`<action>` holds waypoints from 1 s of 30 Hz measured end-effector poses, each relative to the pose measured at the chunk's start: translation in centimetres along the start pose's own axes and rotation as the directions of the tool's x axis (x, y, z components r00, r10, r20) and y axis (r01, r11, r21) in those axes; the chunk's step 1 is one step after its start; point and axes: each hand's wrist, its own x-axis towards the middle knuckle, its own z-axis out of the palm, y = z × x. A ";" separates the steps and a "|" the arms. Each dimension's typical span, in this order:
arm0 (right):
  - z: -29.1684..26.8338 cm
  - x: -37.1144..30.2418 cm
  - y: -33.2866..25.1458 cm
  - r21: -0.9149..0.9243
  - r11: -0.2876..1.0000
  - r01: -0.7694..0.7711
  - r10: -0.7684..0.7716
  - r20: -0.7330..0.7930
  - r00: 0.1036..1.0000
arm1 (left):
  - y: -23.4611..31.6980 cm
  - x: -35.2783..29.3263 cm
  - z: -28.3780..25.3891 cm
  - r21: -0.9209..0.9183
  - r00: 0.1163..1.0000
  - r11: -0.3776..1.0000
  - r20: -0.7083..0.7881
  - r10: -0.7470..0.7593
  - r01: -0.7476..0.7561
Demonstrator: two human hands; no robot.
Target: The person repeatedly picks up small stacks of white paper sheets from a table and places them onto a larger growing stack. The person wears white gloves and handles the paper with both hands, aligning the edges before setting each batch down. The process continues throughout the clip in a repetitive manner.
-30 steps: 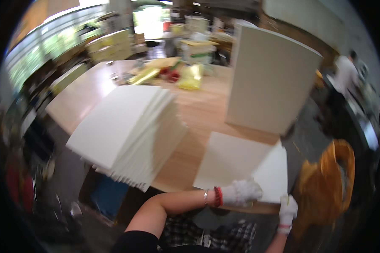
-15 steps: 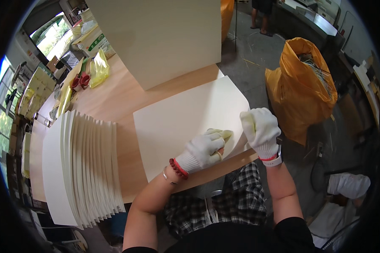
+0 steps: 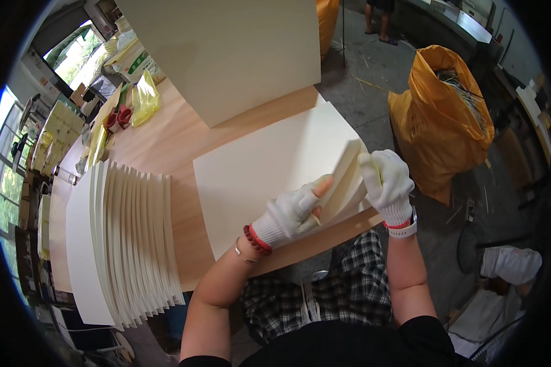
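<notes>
A large white paperboard sheet (image 3: 257, 159) lies on the wooden table in front of me, its right edge bent up into a raised flap (image 3: 347, 183). My left hand (image 3: 292, 211), in a white glove with bare thumb and fingertip showing, is closed at the flap's near left side, thumb stretched along it. At the flap's far right end, my gloved right hand (image 3: 387, 180) pinches the edge; its fingertips are partly hidden. Left of the sheet, a row of white folded sheets (image 3: 131, 244) leans in a fanned stack.
A tall pale board (image 3: 239, 61) stands beyond the sheet on the table (image 3: 159, 134). Red tape rolls (image 3: 121, 116) and a yellow plastic bag (image 3: 145, 101) lie at the far left. An orange sack (image 3: 444, 134) of scraps stands on the floor at right. Another person's legs (image 3: 379, 21) show far off.
The sheet's right edge has risen into a standing flap. My left thumb has lifted up against it, and my right hand has shifted slightly right with the edge.
</notes>
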 end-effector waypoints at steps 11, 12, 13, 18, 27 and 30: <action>0.4 -0.4 -0.5 0.035 0.969 -0.245 0.242 0.057 0.969 | -0.2 0.7 -0.6 -0.015 0.991 0.999 0.128 -0.048 0.050; 0.3 -0.2 -0.7 0.069 0.960 -0.270 0.267 0.054 0.962 | -0.3 0.7 -0.6 -0.041 0.992 0.998 0.122 -0.039 0.045; 0.2 0.0 -0.9 0.103 0.950 -0.295 0.291 0.052 0.955 | -0.1 0.7 -0.6 -0.024 0.994 0.999 0.105 -0.031 0.034; -0.3 0.7 -1.2 0.078 0.971 -0.226 0.221 0.067 0.973 | 0.9 1.0 -1.1 0.055 0.959 0.991 0.249 -0.131 0.121; 1.2 -0.7 -0.3 -0.135 0.987 -0.090 0.082 -0.064 0.995 | -0.1 0.7 -0.2 0.019 0.995 0.999 0.098 -0.034 0.032; 0.6 -0.4 -0.8 0.115 0.951 -0.285 0.289 -0.018 0.957 | 0.0 0.7 -0.2 -0.015 0.994 0.999 0.097 -0.049 0.050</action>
